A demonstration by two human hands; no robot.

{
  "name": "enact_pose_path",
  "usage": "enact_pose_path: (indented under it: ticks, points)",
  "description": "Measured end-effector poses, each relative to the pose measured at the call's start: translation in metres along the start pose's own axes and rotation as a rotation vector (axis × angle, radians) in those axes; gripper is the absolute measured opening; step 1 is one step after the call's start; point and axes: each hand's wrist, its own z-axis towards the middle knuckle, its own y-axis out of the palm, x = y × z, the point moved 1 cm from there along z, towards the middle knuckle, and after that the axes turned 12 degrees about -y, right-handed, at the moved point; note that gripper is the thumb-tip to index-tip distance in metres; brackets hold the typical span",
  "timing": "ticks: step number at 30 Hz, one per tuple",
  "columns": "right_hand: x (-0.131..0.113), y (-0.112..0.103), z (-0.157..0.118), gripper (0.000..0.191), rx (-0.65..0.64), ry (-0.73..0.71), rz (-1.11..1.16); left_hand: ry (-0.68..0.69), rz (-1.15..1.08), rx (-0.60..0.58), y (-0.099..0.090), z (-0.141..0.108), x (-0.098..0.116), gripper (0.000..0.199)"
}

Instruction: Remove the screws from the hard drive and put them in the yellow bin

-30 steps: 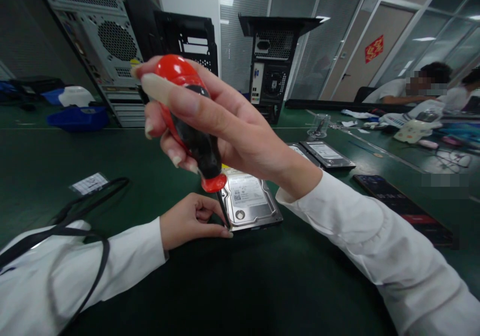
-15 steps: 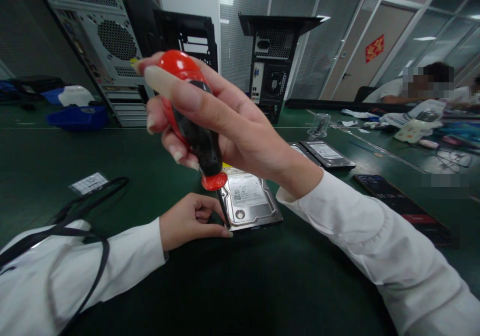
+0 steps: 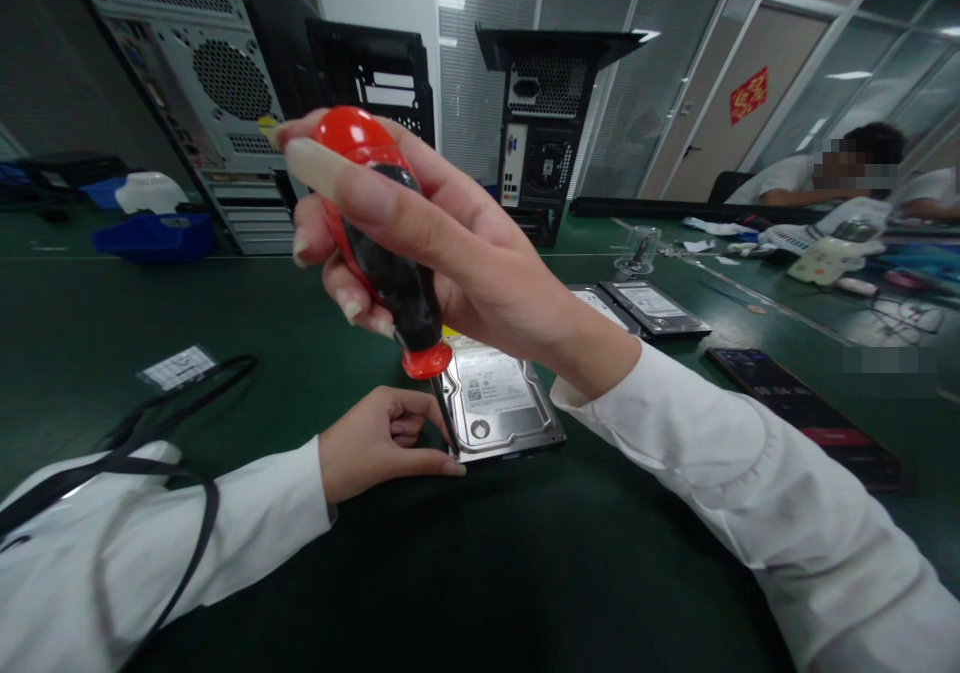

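Observation:
My right hand is wrapped round the red and black handle of a screwdriver, thumb along its side. The screwdriver leans, its shaft running down to the near left corner of a silver hard drive with a white label. At that same corner, my left hand has its thumb and forefinger closed on the drive, on either side of the screwdriver's tip. The drive lies flat on the green table. The tip itself is partly hidden by the fingers.
Two more hard drives lie behind my right wrist, near a clear cup. A phone lies to the right. Computer cases stand at the back, a blue tray at left. A black strap crosses my left sleeve.
My right hand and the screwdriver handle have shifted very slightly left and turned a touch. The left hand and the hard drive stay where they were.

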Motion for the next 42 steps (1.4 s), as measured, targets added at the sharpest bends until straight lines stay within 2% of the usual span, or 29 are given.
enact_pose_path:
  ticks: [5, 11, 23, 31, 37, 42]
  points:
    - [0.0004, -0.0004, 0.0004, 0.017, 0.013, -0.033, -0.011, 0.020, -0.037, -0.015, 0.0001, 0.0000, -0.0017, 0.029]
    - [0.0006, -0.0001, 0.0001, 0.016, 0.041, -0.005, -0.024, 0.041, -0.026, -0.012, 0.0001, -0.0009, -0.0011, 0.028]
    - [-0.0028, -0.0017, 0.0002, 0.016, -0.019, -0.014, -0.036, 0.020, -0.005, -0.027, 0.0006, -0.0007, -0.0002, 0.029]
    - [-0.0027, 0.0016, -0.0003, 0.017, 0.029, 0.001, -0.036, 0.032, -0.002, -0.046, 0.0003, -0.0007, -0.0039, 0.032]
    - [0.0003, -0.0015, 0.0002, 0.017, 0.008, -0.058, 0.025, 0.019, -0.003, -0.068, 0.0002, 0.0004, -0.0052, 0.033]
    - [-0.0003, -0.0067, 0.0026, 0.019, -0.043, -0.028, -0.019, 0.016, -0.008, -0.066, 0.0003, -0.0004, -0.0021, 0.030]
